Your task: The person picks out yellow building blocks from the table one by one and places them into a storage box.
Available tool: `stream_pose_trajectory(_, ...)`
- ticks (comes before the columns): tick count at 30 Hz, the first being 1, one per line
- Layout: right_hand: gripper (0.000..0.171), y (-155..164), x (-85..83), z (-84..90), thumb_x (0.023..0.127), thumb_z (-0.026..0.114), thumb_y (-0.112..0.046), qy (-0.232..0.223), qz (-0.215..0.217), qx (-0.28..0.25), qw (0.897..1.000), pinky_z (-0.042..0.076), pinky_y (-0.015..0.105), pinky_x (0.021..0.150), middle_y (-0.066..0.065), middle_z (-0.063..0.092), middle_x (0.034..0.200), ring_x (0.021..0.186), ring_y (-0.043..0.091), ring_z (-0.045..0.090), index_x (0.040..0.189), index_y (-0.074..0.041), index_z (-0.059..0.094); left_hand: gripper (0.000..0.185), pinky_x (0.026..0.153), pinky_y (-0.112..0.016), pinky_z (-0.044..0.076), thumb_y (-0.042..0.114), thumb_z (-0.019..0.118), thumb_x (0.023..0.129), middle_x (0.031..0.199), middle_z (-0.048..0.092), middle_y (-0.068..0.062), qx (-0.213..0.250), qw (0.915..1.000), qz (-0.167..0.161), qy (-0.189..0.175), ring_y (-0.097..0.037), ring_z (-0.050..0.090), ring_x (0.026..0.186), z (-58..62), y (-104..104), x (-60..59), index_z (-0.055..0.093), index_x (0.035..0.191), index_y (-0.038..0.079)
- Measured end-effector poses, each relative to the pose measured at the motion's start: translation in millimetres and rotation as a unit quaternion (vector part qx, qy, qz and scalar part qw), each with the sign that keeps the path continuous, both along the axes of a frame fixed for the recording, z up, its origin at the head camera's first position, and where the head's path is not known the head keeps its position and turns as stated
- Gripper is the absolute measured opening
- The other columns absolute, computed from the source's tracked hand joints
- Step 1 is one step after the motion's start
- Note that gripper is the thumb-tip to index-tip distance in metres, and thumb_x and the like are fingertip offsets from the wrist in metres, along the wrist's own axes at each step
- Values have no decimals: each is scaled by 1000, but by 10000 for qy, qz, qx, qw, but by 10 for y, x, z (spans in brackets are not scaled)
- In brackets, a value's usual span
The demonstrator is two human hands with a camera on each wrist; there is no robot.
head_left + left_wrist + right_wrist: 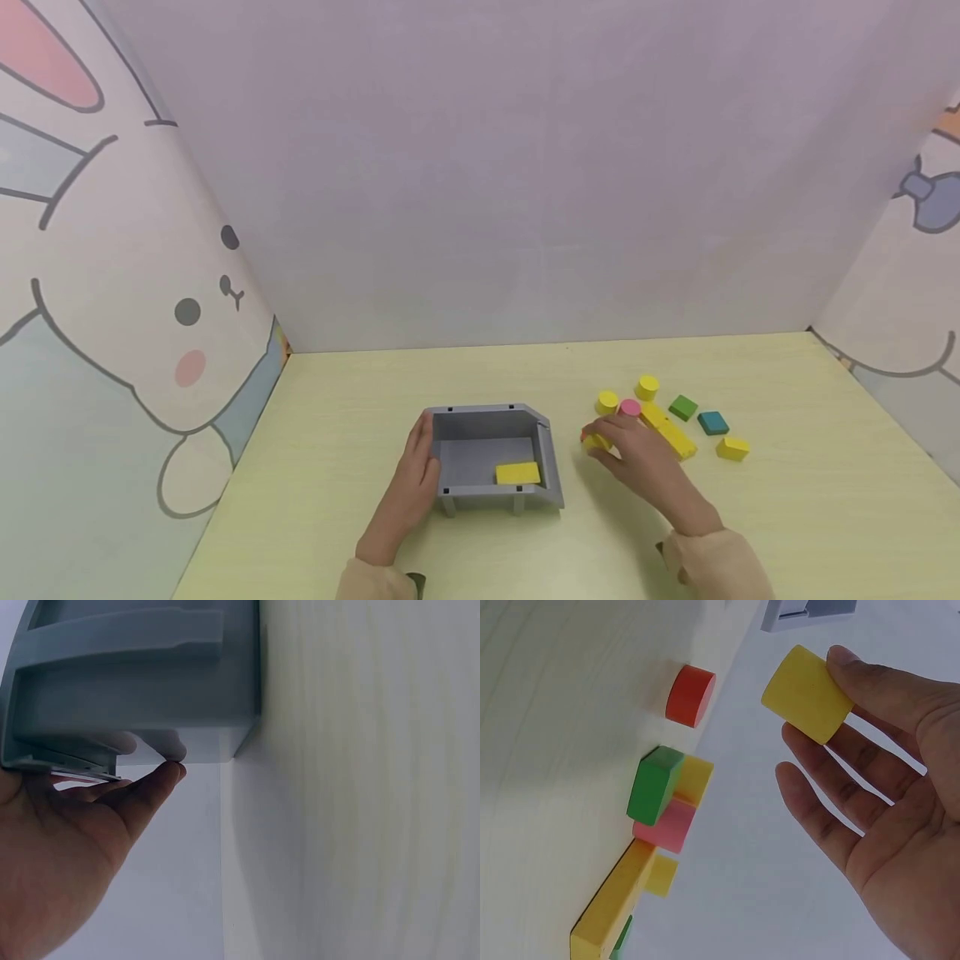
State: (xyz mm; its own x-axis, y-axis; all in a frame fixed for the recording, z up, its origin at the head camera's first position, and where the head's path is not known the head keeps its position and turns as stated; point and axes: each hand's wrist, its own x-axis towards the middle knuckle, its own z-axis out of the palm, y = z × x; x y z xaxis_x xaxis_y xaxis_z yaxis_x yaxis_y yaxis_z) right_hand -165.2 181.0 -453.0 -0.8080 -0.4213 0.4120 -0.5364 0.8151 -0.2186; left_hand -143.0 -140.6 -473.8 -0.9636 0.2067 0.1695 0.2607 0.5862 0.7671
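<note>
A grey plastic bin (491,408) stands on the table, with one yellow rectangular block (517,473) lying inside. My left hand (412,471) holds the bin's left side; in the left wrist view, fingers (146,799) touch the outer wall under the rim. To the right of the bin, my right hand (637,458) pinches a yellow cylinder block (808,695) between thumb and fingertips, raised off the table. Below it, a red cylinder block (691,696) rests on the table, mostly covered by the hand in the head view.
Beyond the right hand lie a pink cylinder (630,407), two yellow cylinders (647,387), long yellow blocks (675,437), a green block (683,407), a teal block (713,422) and another yellow block (732,449). A plain curtain (525,208) hangs behind the table.
</note>
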Motion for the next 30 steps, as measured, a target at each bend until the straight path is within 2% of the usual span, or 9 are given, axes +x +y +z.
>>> stream_pose_trajectory(5,27,-73,8,25,71,77,-14,-94,-57,27,9999,53,32,74,0,68,95,89,16,62,96,-12,68,55,112,-47,17,3,29,95,154,5,-15,19,10000,15,-43,-29,9,141,3,-3,2,8,145,-2)
stream_pose_trajectory(11,28,-152,10,38,70,77,-13,26,28,-34,10000,53,32,76,1,68,96,90,18,62,97,-12,68,55,111,-47,17,3,29,95,154,5,-15,26,10000,6,-48,-30,9,141,-3,-2,-1,8,145,-2)
stream_pose_trajectory(20,29,-291,-3,75,70,77,-13,298,398,-154,9986,53,30,72,1,68,96,86,16,61,98,-11,69,55,112,-45,17,3,30,94,154,6,-15,12,10000,17,-12,-29,10,141,-4,-4,-11,9,146,-1)
stream_pose_trajectory(30,30,-466,-17,83,69,78,-11,323,674,-322,9967,53,26,70,0,67,97,85,14,60,98,-10,68,55,111,-45,18,3,30,94,153,6,-16,0,10000,17,-30,-29,10,141,13,0,-7,10,145,-2)
